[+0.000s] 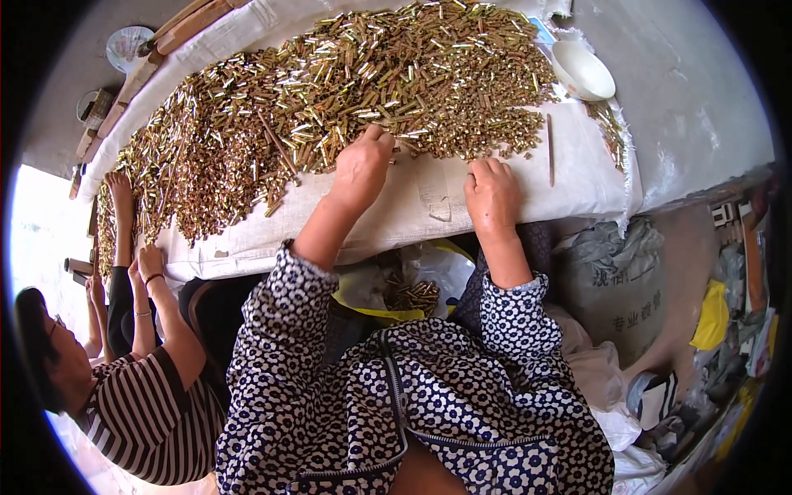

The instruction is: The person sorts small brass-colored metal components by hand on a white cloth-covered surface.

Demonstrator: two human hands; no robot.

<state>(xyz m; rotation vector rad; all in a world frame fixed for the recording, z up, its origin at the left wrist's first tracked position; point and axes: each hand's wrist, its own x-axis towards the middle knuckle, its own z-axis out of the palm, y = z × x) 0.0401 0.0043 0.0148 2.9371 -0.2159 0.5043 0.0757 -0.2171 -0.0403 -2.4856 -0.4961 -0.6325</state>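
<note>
Cloth-covered bench (404, 206); brass-coloured metal pieces (371, 74) heaped toward its far side, probably to give the wrists room. Left hand (363, 167) and right hand (493, 196) at the heap's near edge, fingers curled; how tightly each grip closes, and on what, cannot tell.

**Dark Characters (635, 308) on a Grey Sack (606, 334)**

To the right of the right fingers (481, 170), nearer the body and lower than the edge of the table (396, 219), we see large dark Chinese characters in two rows across the front of the sack. Folds and the wide curved view bend them, so we make out their kind better than their sense. Between the right fingers and the left fingers (378, 134), somewhat nearer the body, the table's pale cover bears a thin dark line mark (440, 216); we cannot tell whether it is writing. Beyond the right fingers, any print on the blue-and-white card (544, 31) is too small for us.
</note>
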